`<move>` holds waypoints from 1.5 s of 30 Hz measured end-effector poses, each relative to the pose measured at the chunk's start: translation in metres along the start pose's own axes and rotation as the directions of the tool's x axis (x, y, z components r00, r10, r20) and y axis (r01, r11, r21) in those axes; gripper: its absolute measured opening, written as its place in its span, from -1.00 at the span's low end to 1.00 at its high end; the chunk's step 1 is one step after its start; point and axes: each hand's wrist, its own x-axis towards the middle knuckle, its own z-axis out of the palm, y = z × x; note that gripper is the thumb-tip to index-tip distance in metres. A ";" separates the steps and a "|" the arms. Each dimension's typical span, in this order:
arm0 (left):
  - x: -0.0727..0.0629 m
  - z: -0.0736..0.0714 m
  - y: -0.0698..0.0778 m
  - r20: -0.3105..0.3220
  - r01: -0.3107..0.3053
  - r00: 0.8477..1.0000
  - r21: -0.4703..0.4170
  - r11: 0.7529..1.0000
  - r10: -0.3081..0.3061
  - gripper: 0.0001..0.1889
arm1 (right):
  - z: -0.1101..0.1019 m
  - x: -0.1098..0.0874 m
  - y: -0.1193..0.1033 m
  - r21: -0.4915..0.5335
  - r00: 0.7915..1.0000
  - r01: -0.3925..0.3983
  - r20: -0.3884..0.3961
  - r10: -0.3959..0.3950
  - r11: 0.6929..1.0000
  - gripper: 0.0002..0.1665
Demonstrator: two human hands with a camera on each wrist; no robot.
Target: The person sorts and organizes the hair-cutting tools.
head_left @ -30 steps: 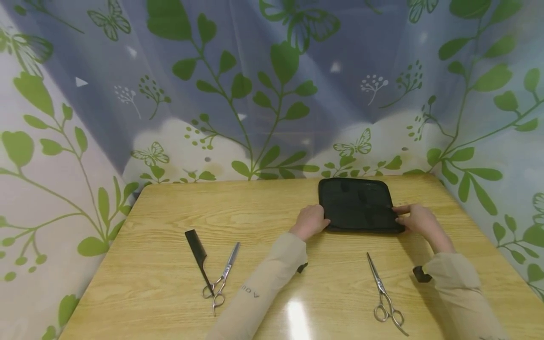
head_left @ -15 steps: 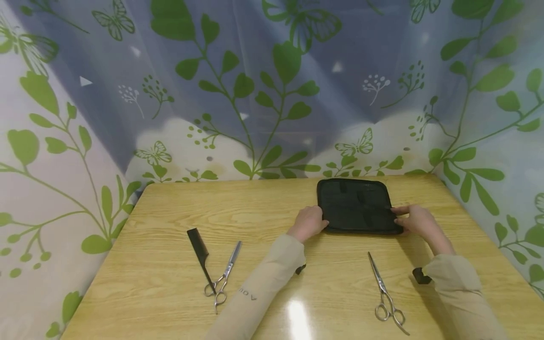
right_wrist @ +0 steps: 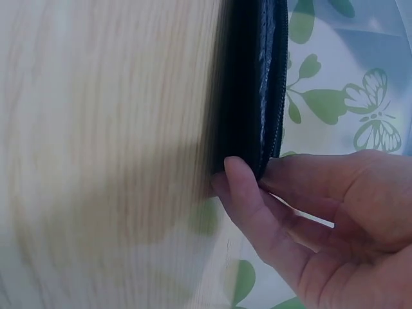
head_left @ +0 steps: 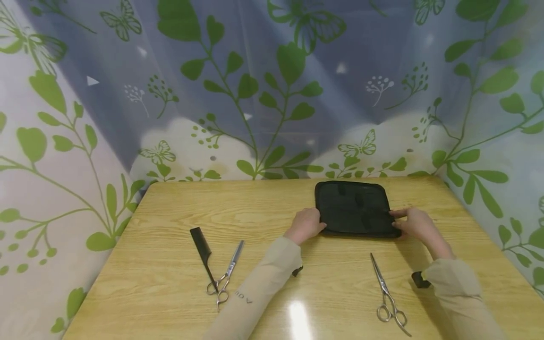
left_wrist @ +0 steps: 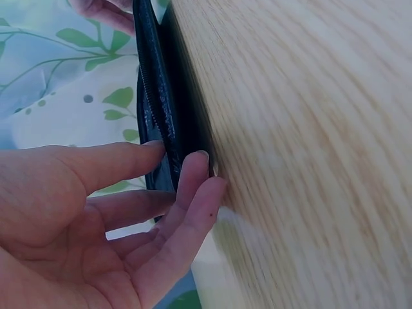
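Presently: case (head_left: 352,210), 1; scissors, 2 pairs; comb (head_left: 202,246), 1; table (head_left: 255,208), 1; hands, 2, in 2 beige sleeves (head_left: 264,278); dark wrist bands, 2; leaf-and-butterfly cloth (head_left: 361,94) behind the case and to its sides.

Container: the case, 1. Contents cannot be told; a few darker patches show on its upper face.

Case: black, flat, roughly rectangular, rounded corners, dull sheen, with a zip (right_wrist: 282,90) along its edge. It is at the far part of the table, between the 2 hands; whether its near edge touches the wood is unclear.

Left hand (head_left: 303,225): at the case's near left corner, pinching its edge between thumb and fingertips. Right hand (head_left: 418,229): likewise pinching at the case's near right corner.

Scissors, silver: 1 pair (head_left: 231,268) well left of the case and nearer the person, the black comb's thin tail crossing its handles; 1 pair (head_left: 384,284) on the near side of the case, toward its right end.
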 end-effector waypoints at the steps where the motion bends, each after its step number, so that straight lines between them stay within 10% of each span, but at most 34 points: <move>1: 0.000 0.000 0.000 0.001 -0.001 1.000 0.000 1.000 0.001 -0.72 | 0.000 -0.001 -0.001 0.002 1.000 0.000 0.002 0.000 1.000 -0.47; 45: -0.034 -0.007 -0.028 -0.014 0.009 1.000 -0.048 0.999 -0.010 -0.67 | 0.015 -0.007 -0.034 0.009 0.999 0.027 0.040 -0.027 1.000 -0.50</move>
